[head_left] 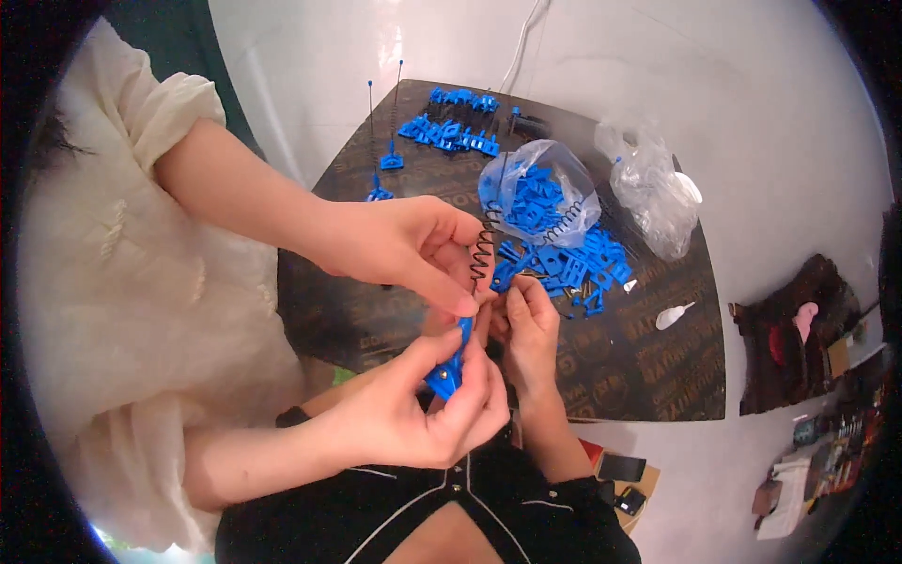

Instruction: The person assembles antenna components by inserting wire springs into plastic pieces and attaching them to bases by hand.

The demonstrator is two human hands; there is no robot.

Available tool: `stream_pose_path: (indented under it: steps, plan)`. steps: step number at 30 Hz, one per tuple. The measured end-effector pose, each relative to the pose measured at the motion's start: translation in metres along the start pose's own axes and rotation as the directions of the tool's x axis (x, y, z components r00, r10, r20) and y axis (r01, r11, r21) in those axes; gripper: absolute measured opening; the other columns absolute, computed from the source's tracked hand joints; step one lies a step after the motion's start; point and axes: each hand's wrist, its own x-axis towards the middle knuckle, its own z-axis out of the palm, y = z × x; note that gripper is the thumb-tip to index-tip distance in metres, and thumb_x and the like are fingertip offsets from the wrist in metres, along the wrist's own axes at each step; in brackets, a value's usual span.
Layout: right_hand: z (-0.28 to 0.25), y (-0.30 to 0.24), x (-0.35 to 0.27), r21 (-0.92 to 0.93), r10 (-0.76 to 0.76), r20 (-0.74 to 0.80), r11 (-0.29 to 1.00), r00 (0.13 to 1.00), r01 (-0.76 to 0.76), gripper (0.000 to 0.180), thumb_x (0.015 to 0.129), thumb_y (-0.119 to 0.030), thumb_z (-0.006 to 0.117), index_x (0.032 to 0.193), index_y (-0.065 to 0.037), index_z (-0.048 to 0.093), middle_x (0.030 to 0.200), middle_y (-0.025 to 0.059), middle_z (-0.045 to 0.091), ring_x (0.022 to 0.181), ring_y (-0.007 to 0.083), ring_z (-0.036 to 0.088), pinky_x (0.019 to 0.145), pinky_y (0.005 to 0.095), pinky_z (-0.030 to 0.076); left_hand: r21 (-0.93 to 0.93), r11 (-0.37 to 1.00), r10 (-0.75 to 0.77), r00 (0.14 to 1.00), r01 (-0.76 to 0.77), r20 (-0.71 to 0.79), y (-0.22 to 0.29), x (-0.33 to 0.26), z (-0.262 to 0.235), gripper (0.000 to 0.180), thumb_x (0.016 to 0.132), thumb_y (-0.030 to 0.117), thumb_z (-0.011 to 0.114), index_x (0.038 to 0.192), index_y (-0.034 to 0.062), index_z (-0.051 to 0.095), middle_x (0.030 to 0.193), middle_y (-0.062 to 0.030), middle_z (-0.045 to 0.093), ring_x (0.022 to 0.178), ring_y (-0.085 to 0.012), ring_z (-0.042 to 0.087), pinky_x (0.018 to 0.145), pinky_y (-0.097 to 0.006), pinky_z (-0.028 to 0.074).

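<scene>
My right hand [532, 340] is closed, its fingertips pinched at a small blue plastic piece [504, 276]. My left arm [355, 391] reaches in behind a co-worker's arms, and its hand is mostly hidden, so its grip does not show. The co-worker, in cream sleeves, works right in front of me. Their lower hand [427, 406] grips a blue plastic part [445, 378] with a small brass-coloured screw. Their upper hand [404, 246] pinches near the end of a black coil spring [484, 252], just above that part.
On the dark printed table [648, 376] lie loose blue parts [587, 268], an open plastic bag [537, 199] of more, and rows of blue pieces [451, 132]. Thin rods stand on blue bases [392, 162]. Another clear bag [658, 202] and a small white bottle [673, 316] are at right.
</scene>
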Motion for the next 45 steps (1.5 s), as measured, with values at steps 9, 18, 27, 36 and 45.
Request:
stream_pose_path:
  steps: [9, 18, 27, 36, 45]
  plan:
    - [0.005, -0.002, -0.001, 0.009, -0.032, -0.007, 0.999, 0.999, 0.032, 0.015, 0.094, -0.012, 0.047, 0.102, -0.001, 0.052, 0.077, -0.0002, 0.053, 0.06, 0.005, 0.044, 0.051, 0.019, 0.035, 0.011, 1.0, 0.027, 1.0, -0.027, 0.006, -0.001, -0.003, -0.003, 0.019, 0.064, -0.01, 0.07, 0.079, -0.0038, 0.06, 0.09, -0.0073, 0.054, 0.081, -0.0152, 0.064, 0.07, -0.023, 0.054]
    - [0.004, -0.001, -0.001, -0.061, -0.071, -0.011, 0.996, 0.997, 0.07, 0.015, 0.094, -0.013, 0.048, 0.102, -0.001, 0.052, 0.078, 0.0001, 0.053, 0.059, 0.0047, 0.044, 0.05, 0.0186, 0.034, -0.001, 1.0, 0.017, 1.0, -0.017, 0.019, 0.002, -0.006, -0.005, 0.014, 0.065, -0.01, 0.068, 0.076, -0.0052, 0.061, 0.086, -0.0065, 0.055, 0.081, -0.0142, 0.064, 0.069, -0.022, 0.054]
    - [0.004, -0.001, -0.003, -0.047, -0.099, 0.017, 0.994, 0.995, 0.099, 0.017, 0.094, -0.016, 0.048, 0.103, -0.002, 0.053, 0.078, -0.0006, 0.053, 0.059, 0.0047, 0.043, 0.05, 0.0189, 0.034, 0.044, 0.999, 0.024, 0.998, -0.026, 0.059, 0.001, -0.002, -0.001, 0.013, 0.066, -0.01, 0.068, 0.076, -0.0057, 0.061, 0.085, -0.0071, 0.056, 0.08, -0.0149, 0.064, 0.071, -0.023, 0.055]
    - [0.004, 0.0, -0.005, -0.067, -0.084, -0.007, 0.994, 0.996, 0.083, 0.017, 0.094, -0.016, 0.048, 0.102, -0.001, 0.053, 0.077, -0.0003, 0.053, 0.058, 0.0047, 0.044, 0.05, 0.0189, 0.033, 0.05, 0.998, 0.024, 0.999, -0.026, 0.032, -0.007, -0.004, -0.003, 0.015, 0.063, -0.01, 0.07, 0.074, -0.0067, 0.061, 0.083, -0.008, 0.057, 0.08, -0.0159, 0.065, 0.069, -0.024, 0.055]
    - [0.005, -0.006, 0.0, -0.06, -0.08, -0.006, 0.995, 0.997, 0.079, 0.018, 0.094, -0.018, 0.049, 0.101, -0.002, 0.053, 0.076, -0.0009, 0.053, 0.055, 0.0036, 0.042, 0.047, 0.018, 0.032, 0.108, 0.994, -0.013, 0.997, 0.004, 0.079, -0.006, -0.005, -0.005, 0.019, 0.061, -0.01, 0.072, 0.076, -0.0058, 0.061, 0.086, -0.0082, 0.056, 0.083, -0.0176, 0.065, 0.072, -0.024, 0.055]
